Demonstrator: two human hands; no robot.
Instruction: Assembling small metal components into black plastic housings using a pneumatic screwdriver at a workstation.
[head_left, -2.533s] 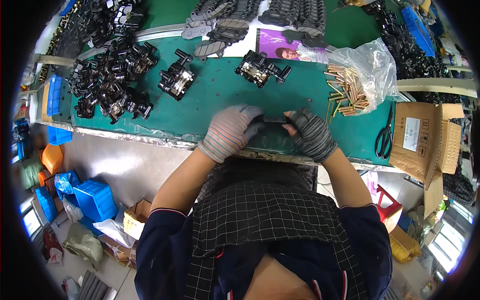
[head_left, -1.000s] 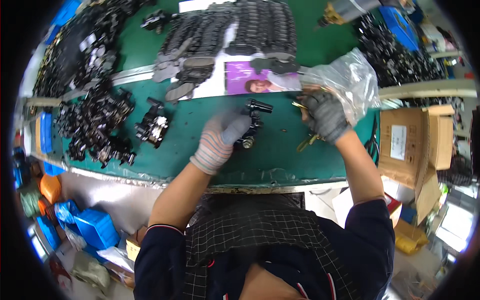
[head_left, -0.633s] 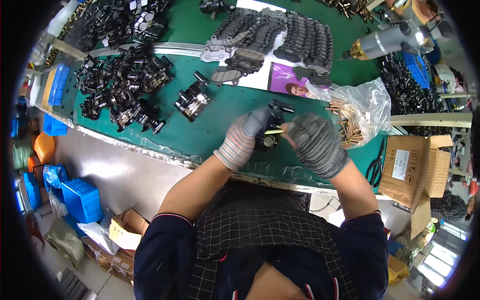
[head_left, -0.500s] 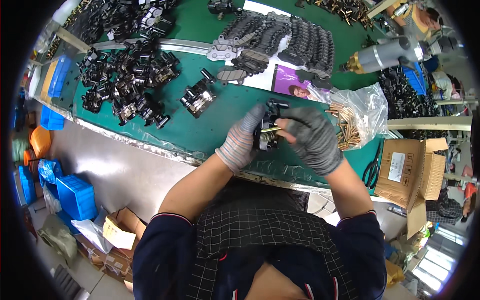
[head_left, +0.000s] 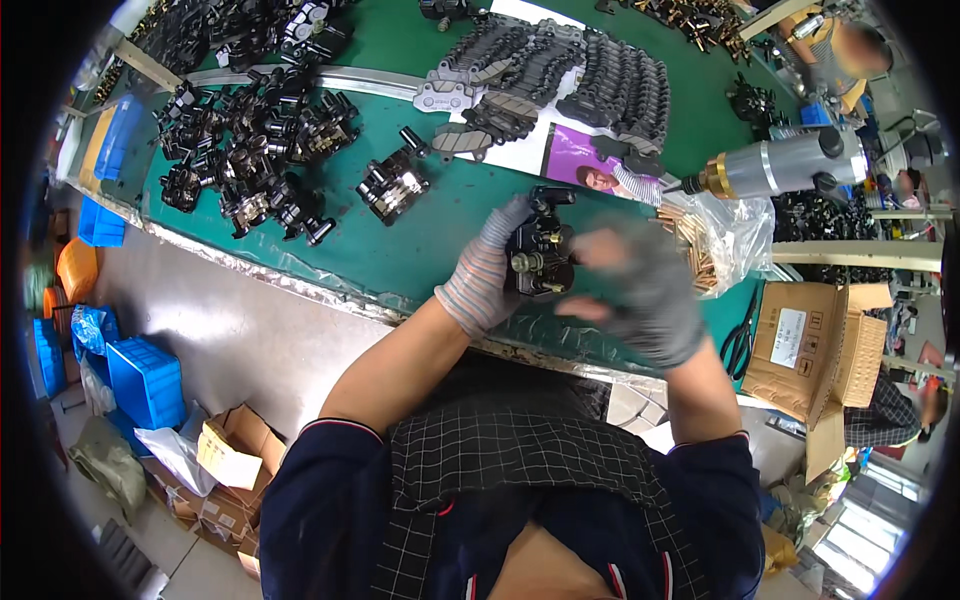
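Observation:
In my left hand [head_left: 482,270], gloved in striped grey knit, is a black brake caliper [head_left: 540,262], held just above the bench's near edge. Brass-coloured pin ends show on its upper face. To its right is my right hand [head_left: 645,290], in a grey glove with bare fingertips. It is blurred by motion, with thumb and forefinger apart and nothing visible between them. A single caliper [head_left: 394,184] lies on the green bench [head_left: 450,215] to the left. Brass-coloured pins [head_left: 690,245] lie on a clear plastic bag just beyond my right hand.
A heap of black calipers [head_left: 255,160] covers the left of the bench. Rows of brake pads [head_left: 560,85] lie at the back. A grey power driver [head_left: 770,168] hangs at the right. Black scissors [head_left: 738,345] and an open cardboard box [head_left: 800,345] are at the right edge.
My right hand has moved off the caliper to the right, its fingers parting. The long pin it held at the caliper no longer sticks out. The driver hangs slightly lower.

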